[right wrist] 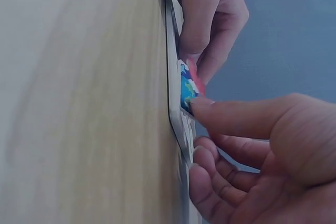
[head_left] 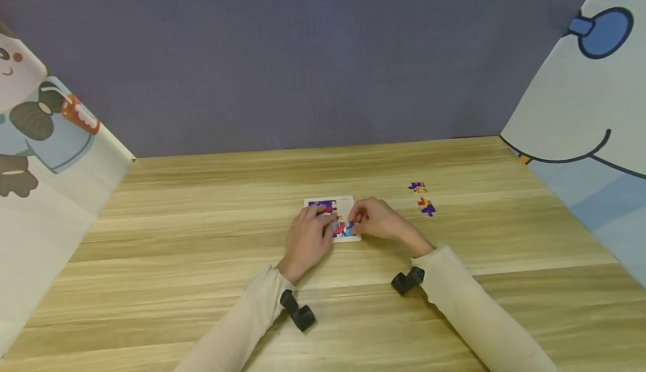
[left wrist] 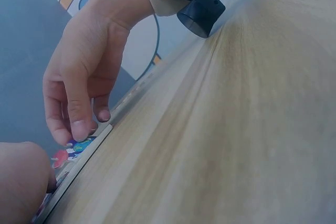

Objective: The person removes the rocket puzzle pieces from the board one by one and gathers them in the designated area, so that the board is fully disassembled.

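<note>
A small jigsaw puzzle in a white frame (head_left: 328,198) lies on the table, partly filled with purple, red and blue pieces. My left hand (head_left: 309,237) rests over its left side, fingertips on the pieces, covering part of the picture. At the frame's near right corner my right hand (head_left: 375,219) pinches a blue puzzle piece (right wrist: 187,88) by its edge between thumb and fingers. That piece sits slightly tilted beside a red one (right wrist: 195,74) in the right wrist view. The left wrist view shows the right hand's fingertips (left wrist: 80,129) right over the blue piece.
Two loose puzzle pieces lie right of the frame: a purple and yellow one (head_left: 418,187) and a red and purple one (head_left: 427,207) just nearer. A dark panel (head_left: 313,63) stands behind the wooden table (head_left: 202,220), with cartoon-printed panels at both sides.
</note>
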Motion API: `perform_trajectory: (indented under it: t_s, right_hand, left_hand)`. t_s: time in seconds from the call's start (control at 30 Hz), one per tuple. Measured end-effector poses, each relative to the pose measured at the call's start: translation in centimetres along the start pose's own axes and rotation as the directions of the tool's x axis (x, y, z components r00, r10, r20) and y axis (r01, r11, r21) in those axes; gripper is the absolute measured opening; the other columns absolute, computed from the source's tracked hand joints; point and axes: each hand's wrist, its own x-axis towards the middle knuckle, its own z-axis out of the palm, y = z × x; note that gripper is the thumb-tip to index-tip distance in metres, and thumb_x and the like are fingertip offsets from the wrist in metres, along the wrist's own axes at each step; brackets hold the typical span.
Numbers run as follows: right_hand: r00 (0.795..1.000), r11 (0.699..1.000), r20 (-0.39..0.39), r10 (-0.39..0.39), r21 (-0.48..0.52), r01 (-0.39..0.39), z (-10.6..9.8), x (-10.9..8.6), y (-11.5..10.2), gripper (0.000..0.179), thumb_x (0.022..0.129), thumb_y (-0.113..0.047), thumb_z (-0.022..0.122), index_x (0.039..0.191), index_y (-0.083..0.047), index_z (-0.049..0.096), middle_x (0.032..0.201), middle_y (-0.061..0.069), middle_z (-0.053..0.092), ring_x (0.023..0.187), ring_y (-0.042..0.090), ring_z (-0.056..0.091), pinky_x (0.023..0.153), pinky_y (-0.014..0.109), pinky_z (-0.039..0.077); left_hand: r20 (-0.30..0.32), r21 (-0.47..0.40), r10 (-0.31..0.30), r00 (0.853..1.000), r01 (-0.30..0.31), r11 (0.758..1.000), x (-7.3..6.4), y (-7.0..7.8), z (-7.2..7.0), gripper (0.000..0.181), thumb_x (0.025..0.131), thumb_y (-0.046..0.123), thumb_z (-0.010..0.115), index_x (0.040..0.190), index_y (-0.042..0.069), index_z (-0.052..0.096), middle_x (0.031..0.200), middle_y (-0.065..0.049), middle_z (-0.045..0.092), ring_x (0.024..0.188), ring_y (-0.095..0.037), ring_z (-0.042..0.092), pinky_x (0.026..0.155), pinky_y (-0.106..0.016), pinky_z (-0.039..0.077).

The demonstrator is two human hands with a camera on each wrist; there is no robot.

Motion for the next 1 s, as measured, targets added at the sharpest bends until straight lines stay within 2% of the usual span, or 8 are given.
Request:
perform_trajectory:
  t_s: [0.3, 0.6, 0.83, 1.0]
  right_hand:
    - [0.999, 0.999, -0.018, -0.039, 0.034, 0.04, 0.1, -0.2, -0.2, 0.008, 0.081, 0.0, 0.07, 0.086, -0.002, 0.064, 0.078, 0.007, 0.063, 0.07, 0.012, 0.056, 0.065, 0.024, 0.049]
    - [0.997, 0.995, -0.039, -0.059, 0.08, 0.062, 0.1, -0.5, 0.2, 0.007, 0.081, 0.001, 0.068, 0.086, -0.001, 0.063, 0.081, 0.008, 0.063, 0.071, 0.013, 0.056, 0.065, 0.026, 0.048]
    - [0.997, 0.988, -0.056, -0.052, 0.14, 0.059, -0.4, -1.0, 0.7, 0.007, 0.081, 0.004, 0.066, 0.087, 0.001, 0.063, 0.086, 0.012, 0.062, 0.076, 0.017, 0.057, 0.066, 0.026, 0.049]
    - [0.997, 0.988, -0.07, -0.04, 0.148, 0.05, -1.0, -1.6, 1.3, 0.008, 0.083, 0.003, 0.065, 0.09, 0.003, 0.063, 0.087, 0.013, 0.061, 0.077, 0.018, 0.058, 0.065, 0.025, 0.05]
  left_hand:
    - [-0.001, -0.004, -0.014, 1.0, 0.014, 1.0, 0.0, 0.0, 0.0, 0.026, 0.089, 0.014, 0.058, 0.111, 0.012, 0.072, 0.12, -0.013, 0.063, 0.112, -0.029, 0.056, 0.096, -0.045, 0.047]
    - [0.004, 0.001, -0.005, 1.0, 0.005, 1.0, -0.2, -0.2, 0.2, 0.026, 0.089, 0.015, 0.058, 0.112, 0.012, 0.071, 0.121, -0.013, 0.064, 0.111, -0.029, 0.056, 0.095, -0.044, 0.047]
    - [0.0, 0.007, 0.0, 1.0, 0.0, 1.0, -0.2, -0.2, 0.3, 0.027, 0.089, 0.016, 0.058, 0.113, 0.013, 0.071, 0.121, -0.012, 0.063, 0.111, -0.028, 0.056, 0.094, -0.044, 0.048]
    - [-0.015, 0.011, 0.016, 1.0, -0.016, 1.0, -0.2, -0.2, 0.1, 0.028, 0.089, 0.015, 0.057, 0.112, 0.013, 0.071, 0.12, -0.013, 0.064, 0.111, -0.029, 0.057, 0.094, -0.044, 0.048]
